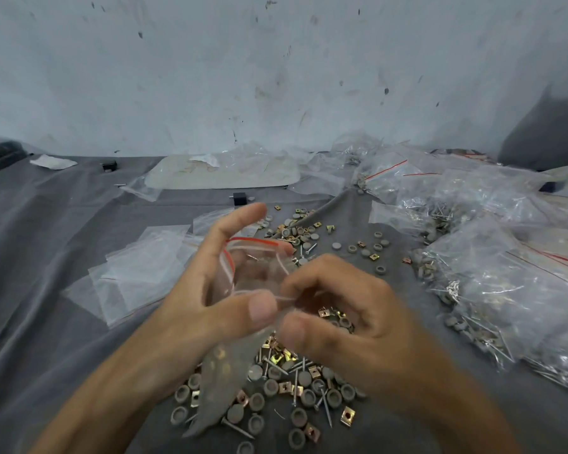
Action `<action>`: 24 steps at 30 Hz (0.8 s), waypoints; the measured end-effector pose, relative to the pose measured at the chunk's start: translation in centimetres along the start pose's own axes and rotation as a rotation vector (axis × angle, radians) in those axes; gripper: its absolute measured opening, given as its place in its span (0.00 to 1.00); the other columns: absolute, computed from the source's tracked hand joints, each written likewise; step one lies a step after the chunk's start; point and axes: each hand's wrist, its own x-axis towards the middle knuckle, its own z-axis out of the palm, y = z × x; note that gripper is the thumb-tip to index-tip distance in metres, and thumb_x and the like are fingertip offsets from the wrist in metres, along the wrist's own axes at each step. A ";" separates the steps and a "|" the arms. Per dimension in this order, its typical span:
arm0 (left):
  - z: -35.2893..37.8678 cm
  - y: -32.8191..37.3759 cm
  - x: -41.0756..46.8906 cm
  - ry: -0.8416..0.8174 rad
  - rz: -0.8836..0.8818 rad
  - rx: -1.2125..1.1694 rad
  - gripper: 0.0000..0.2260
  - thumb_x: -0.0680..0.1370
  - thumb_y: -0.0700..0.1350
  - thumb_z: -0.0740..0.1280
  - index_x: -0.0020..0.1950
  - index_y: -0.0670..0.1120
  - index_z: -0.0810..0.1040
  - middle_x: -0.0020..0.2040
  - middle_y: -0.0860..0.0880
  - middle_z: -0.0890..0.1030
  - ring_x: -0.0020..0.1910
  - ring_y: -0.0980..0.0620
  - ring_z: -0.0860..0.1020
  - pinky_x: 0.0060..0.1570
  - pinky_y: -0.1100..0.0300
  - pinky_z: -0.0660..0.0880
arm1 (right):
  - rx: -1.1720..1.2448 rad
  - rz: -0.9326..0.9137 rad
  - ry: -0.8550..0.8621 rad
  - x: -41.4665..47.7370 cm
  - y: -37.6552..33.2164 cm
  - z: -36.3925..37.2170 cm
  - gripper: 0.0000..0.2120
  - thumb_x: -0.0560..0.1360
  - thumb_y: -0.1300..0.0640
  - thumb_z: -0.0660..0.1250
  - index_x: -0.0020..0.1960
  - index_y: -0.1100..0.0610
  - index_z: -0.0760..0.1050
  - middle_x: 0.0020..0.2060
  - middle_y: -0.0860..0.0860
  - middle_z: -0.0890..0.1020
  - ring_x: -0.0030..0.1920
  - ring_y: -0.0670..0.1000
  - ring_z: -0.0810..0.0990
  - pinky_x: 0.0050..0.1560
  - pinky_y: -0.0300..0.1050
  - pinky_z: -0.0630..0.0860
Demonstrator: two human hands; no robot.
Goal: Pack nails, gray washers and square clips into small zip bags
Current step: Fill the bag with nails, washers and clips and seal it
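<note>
A small clear zip bag [243,276] with a red strip at its mouth hangs between both hands, its mouth spread wide. My left hand [210,290] pinches the near rim of the bag with thumb and fingers. My right hand [348,309] pinches the same rim from the right, and its curled fingers also cup several washers and square clips [333,317]. Below the hands lies a loose pile of gray washers, nails and brass square clips [292,388] on the grey cloth.
A second scatter of parts [304,232] lies beyond the hands. Empty zip bags [145,267] are stacked at left. Filled bags [505,273] heap up at right. A pale flat tray [223,175] sits at the back by the wall.
</note>
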 end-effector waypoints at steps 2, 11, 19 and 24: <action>0.1 -0.4 0.3 0.052 -0.046 -0.075 0.38 0.64 0.61 0.82 0.70 0.63 0.71 0.67 0.45 0.79 0.61 0.40 0.81 0.55 0.50 0.80 | -0.101 -0.014 0.046 -0.1 0.0 -0.5 0.15 0.72 0.36 0.72 0.50 0.45 0.77 0.47 0.41 0.80 0.53 0.43 0.81 0.48 0.34 0.73; 1.4 -2.2 0.3 -0.077 -0.077 -0.237 0.39 0.63 0.56 0.83 0.69 0.67 0.69 0.69 0.47 0.78 0.67 0.45 0.78 0.60 0.58 0.77 | 0.177 0.030 0.145 0.0 0.1 -0.8 0.09 0.75 0.49 0.76 0.45 0.47 0.75 0.38 0.47 0.83 0.37 0.42 0.80 0.36 0.35 0.74; 2.9 -4.2 -0.7 -0.144 -0.163 -0.023 0.40 0.71 0.36 0.75 0.74 0.63 0.62 0.70 0.55 0.77 0.69 0.54 0.75 0.63 0.67 0.72 | 0.353 0.057 0.366 0.2 0.4 -0.9 0.15 0.70 0.52 0.79 0.54 0.44 0.77 0.47 0.52 0.87 0.47 0.48 0.85 0.44 0.39 0.80; 3.2 -4.1 -1.0 -0.215 -0.284 0.009 0.30 0.70 0.50 0.72 0.71 0.52 0.69 0.61 0.55 0.82 0.62 0.56 0.80 0.55 0.65 0.77 | 0.557 0.092 0.488 0.5 0.8 -0.4 0.28 0.61 0.52 0.83 0.58 0.49 0.77 0.46 0.52 0.87 0.48 0.48 0.86 0.48 0.39 0.80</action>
